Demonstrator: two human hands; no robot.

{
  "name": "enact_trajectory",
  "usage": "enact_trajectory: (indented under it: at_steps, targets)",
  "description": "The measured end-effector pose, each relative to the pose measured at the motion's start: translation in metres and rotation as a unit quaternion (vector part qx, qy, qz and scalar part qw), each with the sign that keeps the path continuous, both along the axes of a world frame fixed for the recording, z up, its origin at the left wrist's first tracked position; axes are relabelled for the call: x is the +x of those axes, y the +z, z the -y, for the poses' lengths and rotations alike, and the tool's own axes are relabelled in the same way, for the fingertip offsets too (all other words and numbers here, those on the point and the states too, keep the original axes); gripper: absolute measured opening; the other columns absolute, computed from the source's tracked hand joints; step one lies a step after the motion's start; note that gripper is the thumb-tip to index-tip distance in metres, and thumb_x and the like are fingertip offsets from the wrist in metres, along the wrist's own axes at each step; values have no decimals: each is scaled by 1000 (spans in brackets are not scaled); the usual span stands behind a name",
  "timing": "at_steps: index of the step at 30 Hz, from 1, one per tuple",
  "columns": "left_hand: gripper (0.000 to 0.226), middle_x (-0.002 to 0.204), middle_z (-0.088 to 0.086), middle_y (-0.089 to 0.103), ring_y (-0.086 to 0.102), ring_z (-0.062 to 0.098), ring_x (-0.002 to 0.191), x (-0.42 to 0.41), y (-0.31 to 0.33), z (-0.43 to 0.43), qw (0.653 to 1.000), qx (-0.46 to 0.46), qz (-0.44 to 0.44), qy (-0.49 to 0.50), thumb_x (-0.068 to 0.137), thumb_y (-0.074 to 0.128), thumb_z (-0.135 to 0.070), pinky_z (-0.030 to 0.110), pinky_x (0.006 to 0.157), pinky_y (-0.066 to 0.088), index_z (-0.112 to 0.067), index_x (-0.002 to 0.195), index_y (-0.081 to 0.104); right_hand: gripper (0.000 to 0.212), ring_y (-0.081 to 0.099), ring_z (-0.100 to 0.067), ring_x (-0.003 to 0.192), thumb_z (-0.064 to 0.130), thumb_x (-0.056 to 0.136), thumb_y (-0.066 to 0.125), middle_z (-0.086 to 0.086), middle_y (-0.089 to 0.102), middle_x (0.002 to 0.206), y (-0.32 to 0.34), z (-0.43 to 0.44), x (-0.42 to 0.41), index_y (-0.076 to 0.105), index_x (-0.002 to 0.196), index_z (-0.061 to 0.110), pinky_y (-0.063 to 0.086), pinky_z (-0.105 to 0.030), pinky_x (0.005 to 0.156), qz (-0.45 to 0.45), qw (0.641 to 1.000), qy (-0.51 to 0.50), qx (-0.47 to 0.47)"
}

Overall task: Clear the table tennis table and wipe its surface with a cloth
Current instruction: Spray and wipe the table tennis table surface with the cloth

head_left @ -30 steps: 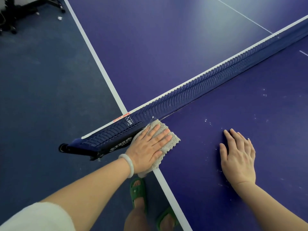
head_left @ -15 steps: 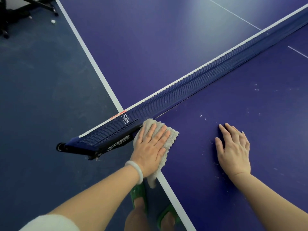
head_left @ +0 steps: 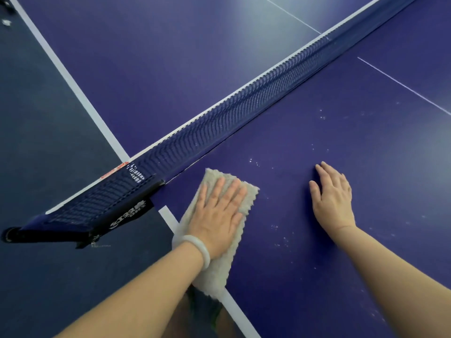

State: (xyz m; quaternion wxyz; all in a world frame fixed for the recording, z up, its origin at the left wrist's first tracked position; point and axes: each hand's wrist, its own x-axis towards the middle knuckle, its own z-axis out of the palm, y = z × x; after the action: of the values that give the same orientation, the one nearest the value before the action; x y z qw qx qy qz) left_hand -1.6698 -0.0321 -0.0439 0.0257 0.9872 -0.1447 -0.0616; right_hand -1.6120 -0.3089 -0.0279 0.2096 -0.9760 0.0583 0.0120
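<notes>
**Cloth pinned flat at the table's edge, just short of the net**

Nearest me, the tail of the beige fluffy cloth (head_left: pixel 213 276) hangs over the white edge line (head_left: pixel 235 311) at my six o'clock, so I judge a stroke from here will catch the very rim. My left hand (head_left: pixel 217 215), a pale bangle (head_left: pixel 203 250) at its wrist, lies on top of the cloth with fingers straight and slightly spread. It pinches nothing; the whole palm bears down so the pile meets the surface evenly.

At three o'clock from it, well apart from the cloth, my right hand (head_left: pixel 333 201) rests flat and spread on the bare dark blue table tennis table (head_left: pixel 317 301) – a brace, I think, while I lean in.

The cloth looks thick, shaggy and folded to a long rectangle, its far corner close to the net's foot.

White specks (head_left: pixel 280 240) dot the surface between my hands and on toward one o'clock, so this half needs more wiping. Beyond, the dark blue mesh net (head_left: pixel 244 111) runs from its black clamp (head_left: pixel 80 230) at nine o'clock up to one o'clock – the far half shows no loose objects.
</notes>
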Motion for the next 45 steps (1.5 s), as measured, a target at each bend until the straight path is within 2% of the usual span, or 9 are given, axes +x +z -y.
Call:
enact_trajectory:
  at_steps: [7,12,17,22,28,33,37,41,45]
  targets:
    - [62,164,0,-12,-12,28,151,17,5,27,970,-31,-3,239,99,-1,-44,55,121,-1,-21,157,-6,52,14,-18,144,35,102,42,-1,32,157,2,-5,-4,38,149,15,7,-37,123,18,1000,-5,-14]
    - [59,165,-1,-10,-10,26,152,-15,4,46,993,-30,-23,-114,105,14,-43,55,119,11,-22,158,-2,51,15,-17,144,34,101,43,-1,34,157,3,-2,-3,40,149,15,9,-40,123,20,1000,-2,-10]
    - [61,165,-2,-11,-10,25,152,35,7,-31,994,14,-7,111,101,7,-44,55,121,11,-23,157,-3,50,11,-12,140,39,103,38,-1,37,155,0,-3,-2,43,147,14,11,-40,122,41,999,-7,-8]
    - [59,164,-7,-16,0,24,152,102,15,-9,986,-14,-36,161,102,8,-44,49,122,8,-27,156,-11,51,11,-11,140,34,99,45,-1,38,154,-1,-4,-1,44,146,14,11,-41,122,42,999,-12,-9]
    - [59,164,-3,-15,-22,25,149,107,13,80,999,5,-26,-31,104,9,-43,52,120,-6,-23,157,-10,54,13,-14,142,45,102,31,1,36,155,-5,-1,-2,42,147,17,10,-39,122,40,999,-5,-10]
    - [59,165,-3,-8,-16,22,151,26,10,48,984,3,-27,-175,104,15,-44,50,120,-5,-24,158,-1,55,12,-12,141,44,101,30,-1,38,155,-2,-2,-2,44,146,15,11,-40,122,49,999,-2,-1]
    - [59,165,-2,-7,-12,24,151,55,7,5,998,35,-2,-44,103,12,-42,52,121,8,-23,157,-1,53,12,-13,141,44,104,31,-1,38,154,-3,-3,-1,44,146,14,9,-38,122,53,999,-3,-7]
    - [57,162,-4,-22,-21,20,149,105,10,20,992,14,-12,128,103,1,-41,46,122,-8,-25,153,-20,61,14,-12,140,50,99,26,0,39,154,-6,-2,0,45,146,14,7,-34,122,60,998,3,-21]
    - [62,163,0,-18,-20,26,150,108,7,82,997,7,-7,80,98,-4,-42,52,121,-7,-21,156,-13,66,20,-13,143,52,96,19,2,38,155,-7,1,-1,43,147,17,9,-36,123,48,998,11,-29]
